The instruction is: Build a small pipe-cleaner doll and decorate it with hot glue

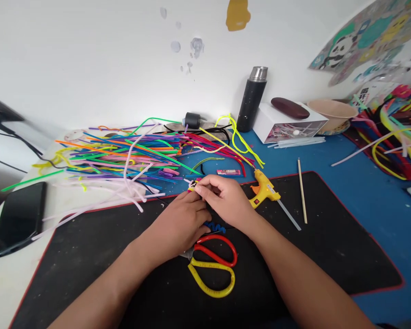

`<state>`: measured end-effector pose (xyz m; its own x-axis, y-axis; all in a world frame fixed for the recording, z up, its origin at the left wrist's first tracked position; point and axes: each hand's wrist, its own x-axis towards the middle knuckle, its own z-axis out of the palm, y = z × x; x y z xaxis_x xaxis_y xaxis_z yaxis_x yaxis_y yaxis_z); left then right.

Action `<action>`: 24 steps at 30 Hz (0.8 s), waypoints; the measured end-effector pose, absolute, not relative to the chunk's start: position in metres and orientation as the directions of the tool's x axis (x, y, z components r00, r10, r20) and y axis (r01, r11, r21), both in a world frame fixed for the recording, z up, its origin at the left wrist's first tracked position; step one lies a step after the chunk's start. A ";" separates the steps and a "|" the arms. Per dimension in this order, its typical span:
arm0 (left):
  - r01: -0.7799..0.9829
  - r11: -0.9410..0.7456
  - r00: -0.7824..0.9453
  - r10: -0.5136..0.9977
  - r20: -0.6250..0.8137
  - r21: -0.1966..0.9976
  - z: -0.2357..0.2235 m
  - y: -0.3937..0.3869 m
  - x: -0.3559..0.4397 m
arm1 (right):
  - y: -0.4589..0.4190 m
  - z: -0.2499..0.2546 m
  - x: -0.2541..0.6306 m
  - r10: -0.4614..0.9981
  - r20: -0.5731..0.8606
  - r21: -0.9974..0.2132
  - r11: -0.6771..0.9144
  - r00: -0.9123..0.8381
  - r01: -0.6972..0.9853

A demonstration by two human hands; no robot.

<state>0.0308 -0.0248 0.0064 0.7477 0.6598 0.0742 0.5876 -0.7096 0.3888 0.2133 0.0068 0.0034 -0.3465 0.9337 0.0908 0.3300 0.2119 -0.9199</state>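
My left hand (180, 224) and my right hand (228, 198) meet above the black mat. Between their fingertips is a small pipe-cleaner piece (192, 185), with yellow, pink, white and dark bits showing; my fingers hide most of it. The left fingers are curled around it, and the right thumb and forefinger pinch at it. A crinkled blue pipe cleaner (216, 227) pokes out below my left fingers. Just beneath lie scissors (214, 278) with one red and one yellow handle, their blades partly under my left hand. To the right rests a yellow glue gun (265, 189) with a glue stick (289, 214) in its back.
Loose pipe cleaners (140, 155) in many colours cover the back left. A phone (20, 217) lies at the left, a wooden stick (302, 192) at the right. Behind stand a black flask (252, 100), a white box (270, 119) and a beige bowl (332, 109). More pipe cleaners (390, 141) fill the far right.
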 end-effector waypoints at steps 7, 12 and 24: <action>0.579 -0.725 0.773 0.633 0.029 0.373 0.007 -0.026 0.036 | 0.006 0.005 0.213 0.932 0.090 -0.913 0.218 -0.352 0.344; 0.583 -0.725 0.774 0.633 0.019 0.366 0.006 -0.026 0.037 | 0.006 0.003 0.213 0.934 0.085 -0.918 0.209 -0.347 0.336; 0.476 -0.472 0.508 0.836 0.206 0.742 0.037 -0.024 0.010 | 0.013 0.014 0.222 0.991 0.045 -0.998 0.051 -0.125 0.048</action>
